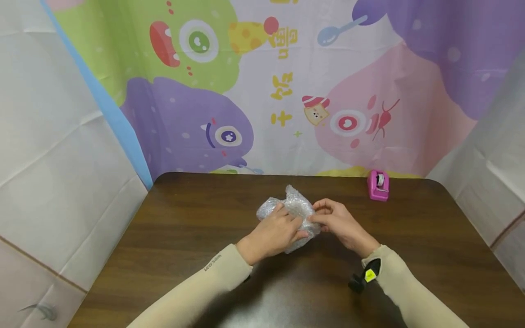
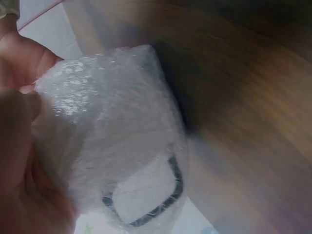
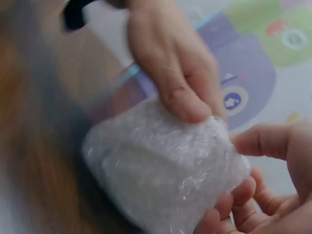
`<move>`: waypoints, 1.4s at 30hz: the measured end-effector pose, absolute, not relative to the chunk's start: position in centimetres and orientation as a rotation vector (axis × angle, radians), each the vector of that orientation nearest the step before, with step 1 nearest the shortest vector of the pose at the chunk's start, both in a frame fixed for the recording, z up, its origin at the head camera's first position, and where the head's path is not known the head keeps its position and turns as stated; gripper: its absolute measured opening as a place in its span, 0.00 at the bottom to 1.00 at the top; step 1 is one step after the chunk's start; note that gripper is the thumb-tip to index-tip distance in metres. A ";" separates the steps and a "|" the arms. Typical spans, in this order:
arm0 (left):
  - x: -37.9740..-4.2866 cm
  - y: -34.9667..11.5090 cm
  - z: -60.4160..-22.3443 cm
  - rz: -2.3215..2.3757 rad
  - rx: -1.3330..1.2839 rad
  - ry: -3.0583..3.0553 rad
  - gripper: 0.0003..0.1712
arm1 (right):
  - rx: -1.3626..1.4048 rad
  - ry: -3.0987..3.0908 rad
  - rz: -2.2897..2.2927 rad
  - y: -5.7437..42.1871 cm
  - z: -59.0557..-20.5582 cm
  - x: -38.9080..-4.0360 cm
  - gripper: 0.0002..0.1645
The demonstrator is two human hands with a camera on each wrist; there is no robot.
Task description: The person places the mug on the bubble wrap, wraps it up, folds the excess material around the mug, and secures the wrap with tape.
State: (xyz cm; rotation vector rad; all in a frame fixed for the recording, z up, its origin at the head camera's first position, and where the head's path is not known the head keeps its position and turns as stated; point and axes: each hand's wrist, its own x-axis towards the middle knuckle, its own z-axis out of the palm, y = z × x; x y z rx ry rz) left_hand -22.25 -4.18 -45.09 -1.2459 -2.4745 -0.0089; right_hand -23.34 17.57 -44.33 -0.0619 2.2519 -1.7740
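Bubble wrap bundle (image 1: 290, 214) lies on the tabletop (image 1: 172, 237), midway between the left and right edges and somewhat nearer the far edge. The left wrist view shows a light object with a dark rounded-square outline (image 2: 146, 202) inside the wrap; what it is cannot be told.

Left hand (image 1: 272, 234) lies over the near left part of the bundle, fingers curved onto the wrap and pressing it down. Right hand (image 1: 340, 223) meets the bundle at its right side; thumb and fingertips (image 3: 234, 200) curl round the wrap's edge there and pinch it. Both hands have hold of the wrap; neither is spread flat.

Judged step: closing the wrap round the object. To do it well:
- Keep the left hand's pressure on the folded layer so that it does not spring open.
- Draw the loose right-hand flap taut before laying it over, leaving no slack pocket.
- Hold the bundle against the tabletop for support.

A pink tape dispenser (image 1: 378, 185) stands near the far right corner, well apart from the hands. A cartoon-printed cloth (image 1: 262, 82) hangs behind the far edge.
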 end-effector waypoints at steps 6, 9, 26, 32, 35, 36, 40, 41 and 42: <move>-22.3 -4.2 -45.3 -0.069 -1.264 -2.441 0.19 | 0.090 2.006 -1.893 17.2 -44.9 -24.1 0.13; -22.4 -4.3 -45.3 -0.069 -1.261 -2.430 0.18 | 0.082 2.020 -1.884 17.0 -44.8 -24.1 0.14; -20.9 -5.7 -43.9 -0.102 -1.021 -2.365 0.25 | -0.397 2.455 -1.636 17.5 -44.0 -26.3 0.22; -20.4 -6.5 -44.4 -0.338 -1.007 -2.458 0.18 | -0.411 2.545 -1.549 17.5 -44.5 -26.2 0.20; -20.7 -6.9 -44.7 -0.440 -1.062 -2.445 0.15 | -0.385 2.523 -1.551 17.5 -44.3 -25.7 0.20; -20.9 -7.1 -44.7 -0.468 -1.087 -2.432 0.14 | -0.378 2.510 -1.551 17.5 -44.3 -25.5 0.20; -22.1 -8.4 -44.5 -0.551 -1.213 -2.434 0.13 | -0.363 2.412 -1.609 17.7 -44.2 -24.1 0.23; -22.5 -8.8 -44.4 -0.561 -1.243 -2.452 0.13 | -0.362 2.378 -1.634 17.7 -44.2 -23.7 0.24; -22.8 -9.2 -44.2 -0.571 -1.273 -2.470 0.13 | -0.359 2.338 -1.667 17.7 -44.3 -23.3 0.25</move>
